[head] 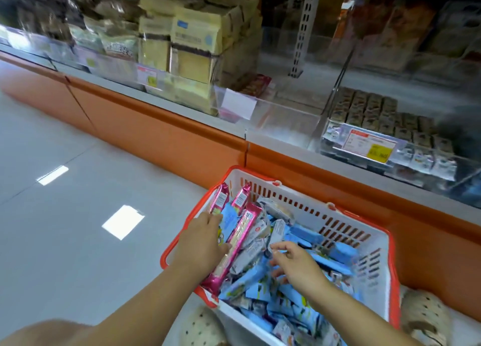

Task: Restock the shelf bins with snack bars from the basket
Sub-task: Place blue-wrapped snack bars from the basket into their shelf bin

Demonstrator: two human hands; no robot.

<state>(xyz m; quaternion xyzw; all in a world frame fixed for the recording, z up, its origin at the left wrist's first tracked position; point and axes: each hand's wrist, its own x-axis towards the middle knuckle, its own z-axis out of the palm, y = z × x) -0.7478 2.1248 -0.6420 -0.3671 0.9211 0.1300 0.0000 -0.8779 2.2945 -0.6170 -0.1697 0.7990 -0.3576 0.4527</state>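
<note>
Along the shelf, a clear bin [182, 85] holds stacked tan packs, and a shelf bin [385, 148] farther right holds rows of small packets. Below them on the floor, a red-rimmed white basket [299, 197] is heaped with pink snack bars [220, 198] and blue packets [304, 232]. The person's left hand [205, 239] grips a long pink bar [240, 237], thumb across it, while the right hand [299, 265] spreads loose-fingered over the blue packets, grasping nothing.
</note>
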